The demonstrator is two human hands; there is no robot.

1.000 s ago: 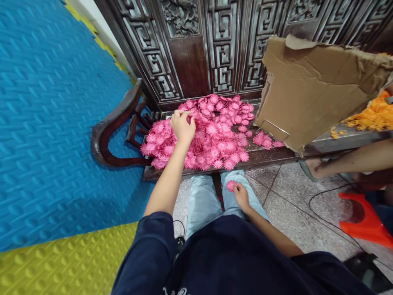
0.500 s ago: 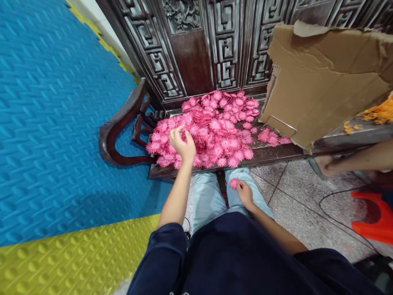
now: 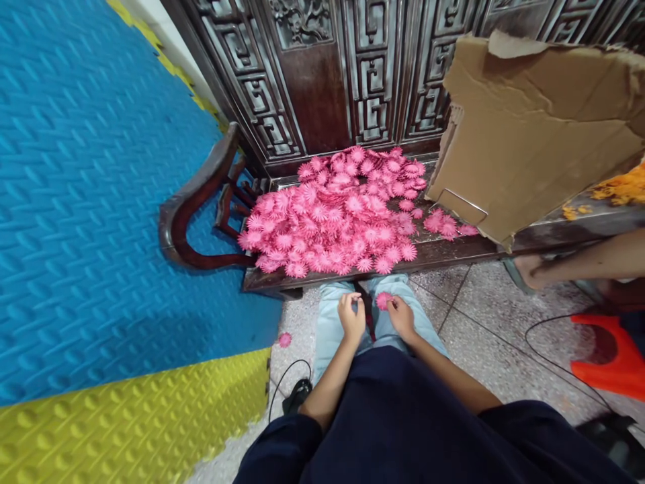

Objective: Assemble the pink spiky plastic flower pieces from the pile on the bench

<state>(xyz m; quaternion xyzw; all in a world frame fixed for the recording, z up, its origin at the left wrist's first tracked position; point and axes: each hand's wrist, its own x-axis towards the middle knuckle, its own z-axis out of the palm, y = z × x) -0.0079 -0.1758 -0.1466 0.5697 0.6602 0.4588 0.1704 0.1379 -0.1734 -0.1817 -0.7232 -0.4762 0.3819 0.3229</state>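
Many pink flower-shaped pieces lie heaped on the dark wooden bench. Over my lap, my right hand pinches a single pink flower at its edge. My left hand is just left of it, above my other thigh, the two hands apart. Its thumb and fingers curve toward each other with a gap between them, and nothing shows in that gap.
A cardboard sheet leans on the bench, with orange pieces beyond it. A curved armrest bounds the left end. One pink flower lies on the floor. Another person's leg and a red stool are at right.
My left hand has moved from above the flower heap down and right to my lap, beside my right hand. The right hand still holds its flower, almost in the same place.
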